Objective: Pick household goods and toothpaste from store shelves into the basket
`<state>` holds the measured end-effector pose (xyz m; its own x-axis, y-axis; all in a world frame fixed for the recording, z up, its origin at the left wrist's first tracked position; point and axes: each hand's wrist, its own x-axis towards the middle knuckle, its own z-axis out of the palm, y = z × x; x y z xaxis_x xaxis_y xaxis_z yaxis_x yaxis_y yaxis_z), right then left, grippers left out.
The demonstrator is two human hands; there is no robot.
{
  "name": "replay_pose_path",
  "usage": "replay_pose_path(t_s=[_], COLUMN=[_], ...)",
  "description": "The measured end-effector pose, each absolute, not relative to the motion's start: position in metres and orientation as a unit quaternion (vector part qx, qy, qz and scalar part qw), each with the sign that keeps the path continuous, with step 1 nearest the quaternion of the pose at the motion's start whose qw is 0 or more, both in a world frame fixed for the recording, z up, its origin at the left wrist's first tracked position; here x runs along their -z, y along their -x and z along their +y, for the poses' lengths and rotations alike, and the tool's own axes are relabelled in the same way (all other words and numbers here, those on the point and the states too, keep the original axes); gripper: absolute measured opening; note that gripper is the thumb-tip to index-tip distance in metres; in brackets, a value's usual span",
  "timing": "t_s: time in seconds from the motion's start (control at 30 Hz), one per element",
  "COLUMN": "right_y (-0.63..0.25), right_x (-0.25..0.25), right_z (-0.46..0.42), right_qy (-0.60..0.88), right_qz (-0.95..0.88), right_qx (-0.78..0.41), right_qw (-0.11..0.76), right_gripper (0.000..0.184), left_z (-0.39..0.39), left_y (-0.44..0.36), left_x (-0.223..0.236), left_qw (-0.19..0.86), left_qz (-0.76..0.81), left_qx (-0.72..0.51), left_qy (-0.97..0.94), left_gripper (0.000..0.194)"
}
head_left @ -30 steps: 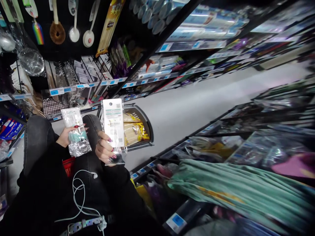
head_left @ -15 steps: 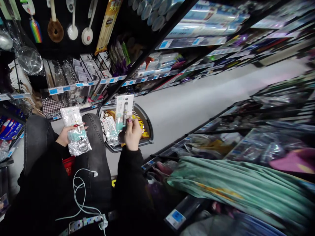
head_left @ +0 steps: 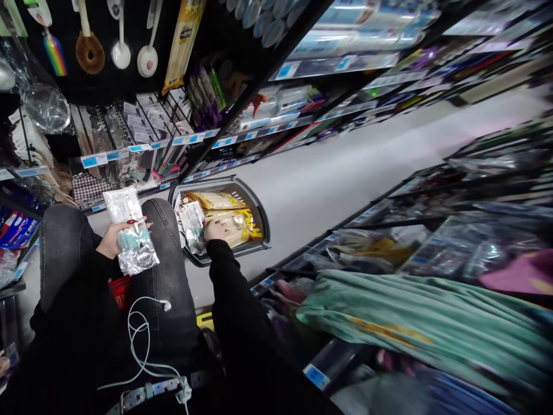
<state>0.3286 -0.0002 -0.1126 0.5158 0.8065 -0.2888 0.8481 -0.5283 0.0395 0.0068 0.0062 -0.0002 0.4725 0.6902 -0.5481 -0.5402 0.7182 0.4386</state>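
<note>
Black sleeves (head_left: 242, 300) on both arms, and the right one's stretched forward and down, with the right hand (head_left: 215, 230) dipped into a dark basket (head_left: 266, 229) on the floor (head_left: 311, 190). Its fingers are mostly hidden, so I can't tell if it's gripping anything or has let go. It's just beside a white-and-green packet (head_left: 194, 222) at the basket's near end, over some yellow packs (head_left: 244, 222) of pale sticks lying across the rest. Left arm's bent, left hand (head_left: 111, 239) between the knees (head_left: 162, 230), grasping a clear pack (head_left: 138, 236) with fingers across its front, top tilted left, one edge overlapping the right knee.
</note>
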Motion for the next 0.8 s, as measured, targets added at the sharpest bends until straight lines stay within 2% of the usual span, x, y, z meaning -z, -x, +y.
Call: replay_pose_path(t_s=[0.13,0.27,0.37,0.43,0.47,0.57,0.67,0.8], right_y=[-0.327,-0.304,-0.263,-0.229,-0.211,-0.168,-0.148,-0.151], right_x=[0.105,0.071,0.035,0.013,0.004,-0.014,-0.019,-0.019], right_z=[0.003,-0.003,-0.016,-0.024,-0.028,-0.032,-0.03,-0.026], right_qy=[-0.89,-0.879,-0.782,-0.689,-0.657,-0.634,-0.665,-0.695], right_qz=[0.441,0.463,0.56,0.593,0.596,0.601,0.599,0.563], right_qx=[0.112,0.115,0.217,0.315,0.352,0.383,0.364,0.374], right_qw=[0.043,-0.005,-0.165,-0.273,-0.3,-0.299,-0.258,-0.245], right_gripper=[0.041,0.034,0.024,0.024,0.027,0.043,0.055,0.053], left_z=[0.006,0.006,0.006,0.005,0.004,0.003,0.003,0.004], left_y=[-0.01,-0.01,-0.01,-0.011,-0.012,-0.014,-0.014,-0.01], left_x=[-0.002,-0.001,0.002,0.004,0.005,0.005,0.003,0.006], left_qw=[0.845,0.849,0.854,0.851,0.848,0.829,0.825,0.831], left_qz=[0.38,0.374,0.365,0.364,0.363,0.36,0.362,0.364], left_qx=[-0.364,-0.36,-0.357,-0.362,-0.371,-0.413,-0.421,-0.415], left_qy=[-0.094,-0.091,-0.103,-0.109,-0.112,-0.117,-0.102,-0.073], left_gripper=[0.057,0.05,0.047,0.046,0.047,0.047,0.037,0.025])
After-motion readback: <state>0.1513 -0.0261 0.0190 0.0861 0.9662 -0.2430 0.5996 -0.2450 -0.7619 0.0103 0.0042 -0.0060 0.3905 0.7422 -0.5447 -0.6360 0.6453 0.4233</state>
